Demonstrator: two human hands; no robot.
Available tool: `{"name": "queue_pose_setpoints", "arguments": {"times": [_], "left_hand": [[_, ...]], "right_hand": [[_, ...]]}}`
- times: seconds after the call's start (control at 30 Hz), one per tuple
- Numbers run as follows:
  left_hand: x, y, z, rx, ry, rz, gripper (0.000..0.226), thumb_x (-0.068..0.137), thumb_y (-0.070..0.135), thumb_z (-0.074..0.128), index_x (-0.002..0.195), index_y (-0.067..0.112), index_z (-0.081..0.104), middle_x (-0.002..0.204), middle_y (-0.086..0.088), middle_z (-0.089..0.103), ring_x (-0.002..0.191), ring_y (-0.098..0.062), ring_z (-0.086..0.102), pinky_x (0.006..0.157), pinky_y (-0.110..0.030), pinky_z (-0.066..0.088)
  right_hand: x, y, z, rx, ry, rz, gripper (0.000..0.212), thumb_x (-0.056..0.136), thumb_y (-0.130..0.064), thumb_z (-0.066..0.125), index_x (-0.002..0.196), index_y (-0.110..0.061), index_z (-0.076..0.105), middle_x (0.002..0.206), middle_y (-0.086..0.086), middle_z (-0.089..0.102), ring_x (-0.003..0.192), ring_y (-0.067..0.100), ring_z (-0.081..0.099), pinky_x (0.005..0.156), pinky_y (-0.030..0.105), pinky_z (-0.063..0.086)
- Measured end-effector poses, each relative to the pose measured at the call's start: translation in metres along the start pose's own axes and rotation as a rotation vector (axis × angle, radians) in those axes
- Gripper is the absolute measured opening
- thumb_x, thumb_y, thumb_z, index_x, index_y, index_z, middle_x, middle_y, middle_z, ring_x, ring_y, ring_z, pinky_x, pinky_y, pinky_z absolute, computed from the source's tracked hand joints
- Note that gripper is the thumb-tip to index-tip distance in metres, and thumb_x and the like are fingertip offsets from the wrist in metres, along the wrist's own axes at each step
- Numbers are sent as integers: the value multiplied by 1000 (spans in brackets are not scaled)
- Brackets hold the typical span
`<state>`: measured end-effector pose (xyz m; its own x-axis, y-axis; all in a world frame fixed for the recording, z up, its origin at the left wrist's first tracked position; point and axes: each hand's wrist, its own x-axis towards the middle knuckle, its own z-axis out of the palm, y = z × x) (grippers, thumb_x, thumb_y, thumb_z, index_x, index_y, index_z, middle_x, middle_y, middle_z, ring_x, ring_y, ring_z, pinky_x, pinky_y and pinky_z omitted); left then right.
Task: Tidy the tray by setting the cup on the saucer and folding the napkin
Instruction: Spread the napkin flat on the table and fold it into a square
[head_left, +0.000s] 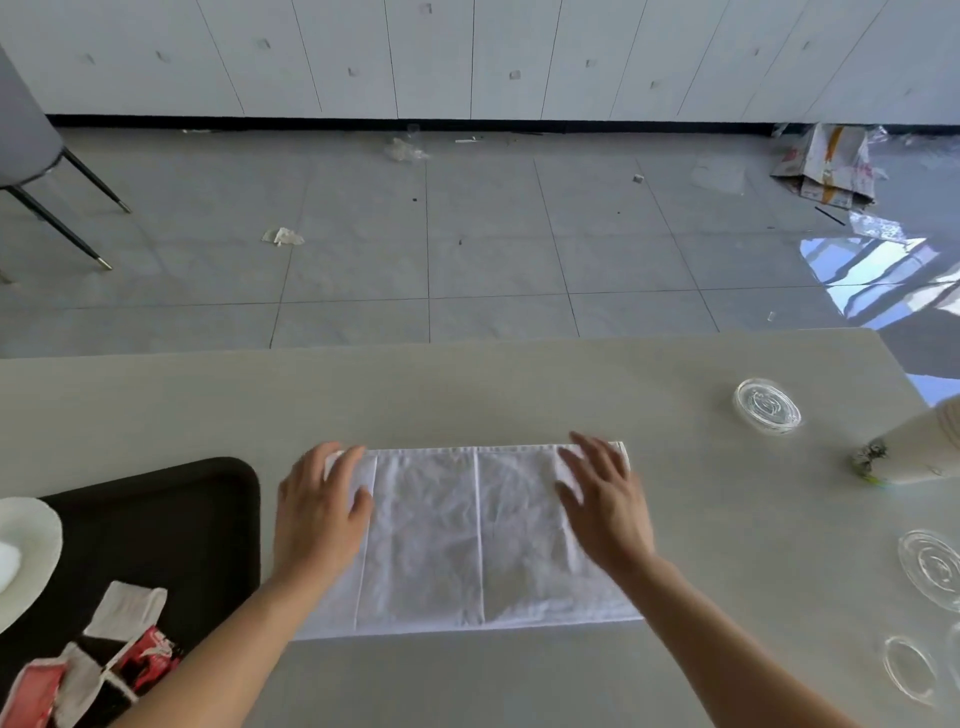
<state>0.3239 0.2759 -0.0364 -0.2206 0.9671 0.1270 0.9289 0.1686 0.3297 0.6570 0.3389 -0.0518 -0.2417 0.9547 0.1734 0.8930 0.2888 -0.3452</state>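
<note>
Flattening the napkin (467, 535) before the fold — both hands spread flat.
Left hand (322, 506) and right hand (605, 501) should press outward evenly — keeping edges aligned on the surface (519, 395).

Only the arms of the person show. The left hand (322, 512) and the right hand (605, 504) are bare, with slim fingers; the nails are too blurred to make out. The left forearm (218, 639) and the right forearm (727, 634) are bare too, wrists uncovered, right down to the edge of view.
</note>
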Motion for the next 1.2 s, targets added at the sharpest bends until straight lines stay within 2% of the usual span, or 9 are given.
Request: {"name": "queue_pose_setpoints", "arguments": {"times": [0.07,0.13,0.27,0.43,0.57,0.7,0.9,1.1,1.2], "left_hand": [[-18,7,5,56,-56,95,53,87,33,40,131,10,57,137,-18,51,130,-40,45,104,-54,40],[-33,12,11,124,-151,113,61,91,43,33,144,15,44,151,-18,38,143,-39,29,114,-56,28],[-50,12,24,261,-208,133,73,93,58,22,155,19,16,163,-13,13,150,-34,9,119,-55,12],[-66,0,33,283,-285,94,75,93,64,8,155,23,12,163,-12,7,150,-32,6,118,-56,13],[-70,-8,38,269,-314,69,73,91,64,18,154,27,16,163,-10,10,150,-30,7,118,-56,13],[-71,-12,41,259,-315,73,73,91,63,23,155,28,12,164,-9,9,150,-30,6,119,-56,14],[-69,-11,42,278,-309,62,74,91,64,21,155,27,12,164,-10,9,150,-30,8,119,-55,13],[-82,-7,36,258,-335,51,76,90,67,7,155,26,9,164,-8,4,150,-28,4,120,-53,8],[-81,-3,30,274,-370,27,85,81,72,-14,153,28,-7,163,-8,-11,149,-27,-12,121,-51,-1]], "right_hand": [[-12,-31,14,8,-87,-80,51,95,-40,58,142,-20,50,153,2,42,144,28,32,119,43,24],[-21,-63,28,-14,-173,-145,60,97,-51,44,150,-24,36,161,-3,25,151,24,14,121,44,11],[-30,-103,48,-125,-269,-210,67,99,-60,26,155,-25,17,165,-3,4,152,26,-6,119,50,-1],[-46,-108,60,-147,-341,-205,68,99,-59,23,155,-22,15,165,-4,1,151,24,-11,118,52,2],[-55,-94,59,-132,-329,-152,71,99,-63,21,156,-21,13,165,-3,4,152,23,-6,119,50,5],[-73,-43,38,-194,-274,-32,75,98,-66,24,155,-18,19,165,-1,10,152,23,1,120,49,8],[-96,22,10,-286,-287,124,81,96,-68,18,156,-14,12,165,-2,3,152,18,-4,122,41,2],[-109,20,11,-288,-327,148,84,95,-72,13,156,-15,5,165,-3,-4,151,15,-12,121,41,-2],[-110,19,10,-306,-350,146,85,93,-73,7,156,-16,-1,164,-5,-11,149,14,-20,120,42,-6]]}}
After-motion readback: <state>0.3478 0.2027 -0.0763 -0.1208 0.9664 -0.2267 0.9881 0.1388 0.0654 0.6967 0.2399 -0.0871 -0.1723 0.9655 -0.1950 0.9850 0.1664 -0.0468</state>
